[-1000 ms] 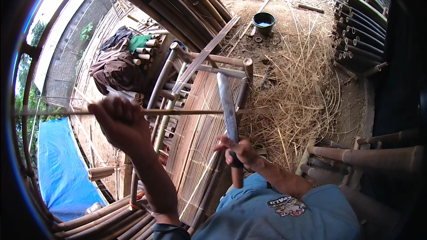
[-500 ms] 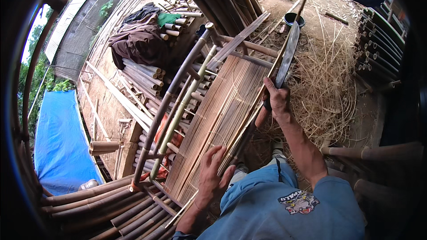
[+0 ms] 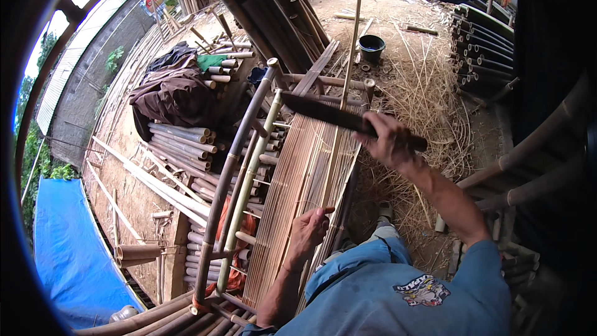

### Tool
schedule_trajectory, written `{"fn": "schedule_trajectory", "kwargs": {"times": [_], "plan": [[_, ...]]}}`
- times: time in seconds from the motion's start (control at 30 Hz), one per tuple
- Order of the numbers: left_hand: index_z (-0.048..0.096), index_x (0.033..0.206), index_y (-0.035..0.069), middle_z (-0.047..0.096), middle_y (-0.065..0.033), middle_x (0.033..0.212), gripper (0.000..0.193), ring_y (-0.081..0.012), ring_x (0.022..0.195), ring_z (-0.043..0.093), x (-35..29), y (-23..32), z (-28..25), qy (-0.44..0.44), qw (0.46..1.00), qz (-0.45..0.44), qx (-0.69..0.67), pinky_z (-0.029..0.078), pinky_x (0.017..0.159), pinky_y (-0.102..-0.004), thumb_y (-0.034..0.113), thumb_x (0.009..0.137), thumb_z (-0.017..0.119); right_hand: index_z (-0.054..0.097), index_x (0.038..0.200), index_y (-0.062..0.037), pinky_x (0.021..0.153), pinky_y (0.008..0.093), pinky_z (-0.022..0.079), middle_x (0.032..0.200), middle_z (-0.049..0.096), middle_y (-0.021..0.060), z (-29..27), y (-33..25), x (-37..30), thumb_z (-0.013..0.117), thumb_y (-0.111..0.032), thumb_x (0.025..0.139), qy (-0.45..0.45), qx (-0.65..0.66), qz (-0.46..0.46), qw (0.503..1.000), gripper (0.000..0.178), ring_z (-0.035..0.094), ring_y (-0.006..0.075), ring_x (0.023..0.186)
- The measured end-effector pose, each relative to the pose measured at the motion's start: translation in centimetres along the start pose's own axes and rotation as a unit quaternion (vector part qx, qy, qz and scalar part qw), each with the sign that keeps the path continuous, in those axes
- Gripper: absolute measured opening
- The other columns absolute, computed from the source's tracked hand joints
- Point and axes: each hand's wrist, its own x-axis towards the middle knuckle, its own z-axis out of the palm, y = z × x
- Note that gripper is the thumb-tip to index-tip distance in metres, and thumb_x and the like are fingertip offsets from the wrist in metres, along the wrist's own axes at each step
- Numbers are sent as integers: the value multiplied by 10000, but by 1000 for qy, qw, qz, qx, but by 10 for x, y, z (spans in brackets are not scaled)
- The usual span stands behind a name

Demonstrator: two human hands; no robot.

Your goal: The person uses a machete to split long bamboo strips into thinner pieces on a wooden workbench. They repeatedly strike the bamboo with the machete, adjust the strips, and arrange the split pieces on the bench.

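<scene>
My right hand [image 3: 390, 142] is wrapped round the handle of a machete [image 3: 317, 111]. Its dark, wide blade points left, crossing over a long thin bamboo strip [image 3: 353, 37]. Lower down, my left hand [image 3: 306, 235] is closed, with thumb and forefinger at the strip's near part; its inner fingers are partly hidden. Beneath both hands is a bench-like bamboo frame [image 3: 231, 168] with a seat of narrow brown slats [image 3: 283, 180]. The strip runs lengthwise above these slats and on past the frame's far end.
Bamboo poles [image 3: 180, 143] are stacked left of the frame, partly under a brown cloth [image 3: 165, 102]. A black bucket [image 3: 371, 48] stands beyond it. Shavings [image 3: 429, 137] litter the ground at right, near more stacked poles [image 3: 479, 50]. A blue tarp [image 3: 68, 242] lies far left.
The machete has swung from pointing away to pointing left across the slats. The strip has shifted left from the seat's right edge. My left hand has gone from spread fingers to closed.
</scene>
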Motion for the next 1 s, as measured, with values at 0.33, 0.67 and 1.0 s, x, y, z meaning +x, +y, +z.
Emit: {"fn": "schedule_trajectory", "kwargs": {"times": [0.33, 0.67, 1.0], "plan": [[648, 936, -10, 431, 85, 598, 361, 3, 497, 358, -30, -18, -15, 33, 984, 60, 165, 264, 432, -174, 327, 985, 528, 461, 697, -110, 322, 311, 389, 452, 411, -10, -16, -14, -11, 375, -644, 930, -74, -8, 101, 992, 589, 426, 109, 358], [666, 931, -12, 426, 78, 605, 333, -14, 531, 358, -56, -22, -30, 18, 983, 48, 175, 275, 469, -199, 289, 986, 536, 488, 734, -103, 313, 306, 391, 470, 448, 11, -14, 10, -12, 397, -634, 927, 92, -181, -49, 978, 572, 450, 94, 369], [672, 901, -5, 433, 75, 600, 314, -23, 533, 351, -77, -20, -60, -1, 983, 5, 184, 267, 468, -205, 262, 988, 531, 527, 768, -85, 292, 290, 395, 463, 466, 16, -17, 21, -9, 321, -632, 941, -45, -114, -25, 992, 610, 422, 101, 338]]}}
